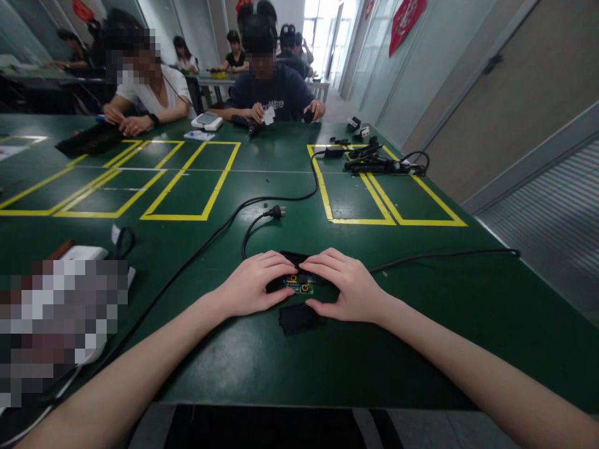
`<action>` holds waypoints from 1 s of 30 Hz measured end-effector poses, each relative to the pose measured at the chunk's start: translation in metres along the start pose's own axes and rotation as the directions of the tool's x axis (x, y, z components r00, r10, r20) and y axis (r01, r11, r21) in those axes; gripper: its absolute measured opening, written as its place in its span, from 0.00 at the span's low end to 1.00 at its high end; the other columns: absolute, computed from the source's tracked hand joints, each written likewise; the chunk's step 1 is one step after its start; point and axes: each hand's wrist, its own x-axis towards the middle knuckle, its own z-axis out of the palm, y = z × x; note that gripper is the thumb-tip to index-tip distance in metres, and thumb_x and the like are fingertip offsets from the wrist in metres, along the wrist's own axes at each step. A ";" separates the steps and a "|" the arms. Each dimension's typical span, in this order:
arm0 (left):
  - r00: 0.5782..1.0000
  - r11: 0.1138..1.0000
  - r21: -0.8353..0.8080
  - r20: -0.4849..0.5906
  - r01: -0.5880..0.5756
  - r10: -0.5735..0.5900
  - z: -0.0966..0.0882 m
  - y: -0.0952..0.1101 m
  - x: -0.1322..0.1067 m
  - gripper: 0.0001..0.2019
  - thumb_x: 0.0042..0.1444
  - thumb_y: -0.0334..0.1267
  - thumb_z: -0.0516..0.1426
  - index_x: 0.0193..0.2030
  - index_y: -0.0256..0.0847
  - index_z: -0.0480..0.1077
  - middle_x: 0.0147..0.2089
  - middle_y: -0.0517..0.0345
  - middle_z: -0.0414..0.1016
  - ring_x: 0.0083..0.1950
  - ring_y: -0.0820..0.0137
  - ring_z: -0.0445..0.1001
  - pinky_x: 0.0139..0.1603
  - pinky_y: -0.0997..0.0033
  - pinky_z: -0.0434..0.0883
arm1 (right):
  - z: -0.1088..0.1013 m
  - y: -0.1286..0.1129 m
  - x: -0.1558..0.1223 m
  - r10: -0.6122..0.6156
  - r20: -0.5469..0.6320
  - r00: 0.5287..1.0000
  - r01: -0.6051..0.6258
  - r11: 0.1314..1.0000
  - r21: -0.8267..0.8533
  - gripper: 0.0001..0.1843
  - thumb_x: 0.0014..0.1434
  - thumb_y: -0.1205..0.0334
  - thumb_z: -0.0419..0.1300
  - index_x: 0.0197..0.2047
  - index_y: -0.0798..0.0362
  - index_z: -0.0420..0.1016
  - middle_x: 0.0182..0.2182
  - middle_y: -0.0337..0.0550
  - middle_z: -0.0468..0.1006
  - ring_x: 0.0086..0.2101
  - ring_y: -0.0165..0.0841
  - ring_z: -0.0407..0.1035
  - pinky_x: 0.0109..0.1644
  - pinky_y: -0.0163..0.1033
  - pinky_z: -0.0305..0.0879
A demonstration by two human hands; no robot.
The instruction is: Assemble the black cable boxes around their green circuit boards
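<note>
A small green circuit board (299, 288) with copper-coloured ring coils lies between my hands near the middle of the table. My left hand (257, 282) is closed on its left side, fingertips at the far edge and thumb at the near edge. Curled round the right side is my right hand (349, 284), its fingertips at the board's far edge. The right thumb is lower, by the corner of a black plastic cover (299, 318) that lies nearer me. Behind the board, a black casing piece (294, 256) is partly hidden by my fingers.
A black cable with a plug (276, 212) lies beyond my hands, and a longer cable (243, 202) crosses the green table (224, 368). Yellow tape (173, 217) marks rectangles. Black adapters and cables (374, 163) are piled far right. Two people sit opposite; blurred items lie left.
</note>
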 end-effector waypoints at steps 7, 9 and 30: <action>0.998 0.999 -0.001 -0.042 0.042 -0.042 0.000 0.001 -0.002 0.07 0.64 0.37 0.64 0.47 0.41 0.78 0.52 0.50 0.80 0.54 0.61 0.78 0.54 0.60 0.79 | 0.002 0.002 0.000 0.052 0.049 0.997 -0.057 0.993 0.102 0.28 0.58 0.61 0.68 0.61 0.52 0.76 0.49 0.51 0.83 0.52 0.47 0.73 0.55 0.55 0.77; 0.993 0.996 0.022 -0.076 0.090 -0.088 0.000 0.001 -0.003 0.07 0.62 0.38 0.65 0.46 0.42 0.79 0.55 0.48 0.78 0.55 0.60 0.77 0.54 0.58 0.80 | 0.003 0.002 0.000 0.068 0.029 0.997 -0.071 0.991 0.113 0.25 0.58 0.65 0.65 0.60 0.52 0.76 0.47 0.51 0.83 0.51 0.47 0.73 0.53 0.54 0.77; 0.972 0.975 -0.051 -0.085 0.214 -0.218 0.002 0.003 0.000 0.05 0.66 0.34 0.59 0.40 0.39 0.77 0.43 0.55 0.79 0.41 0.68 0.79 0.40 0.71 0.75 | 0.015 -0.004 0.000 0.194 0.059 0.979 -0.195 0.981 0.002 0.19 0.64 0.64 0.60 0.57 0.53 0.76 0.52 0.54 0.77 0.48 0.45 0.75 0.51 0.53 0.78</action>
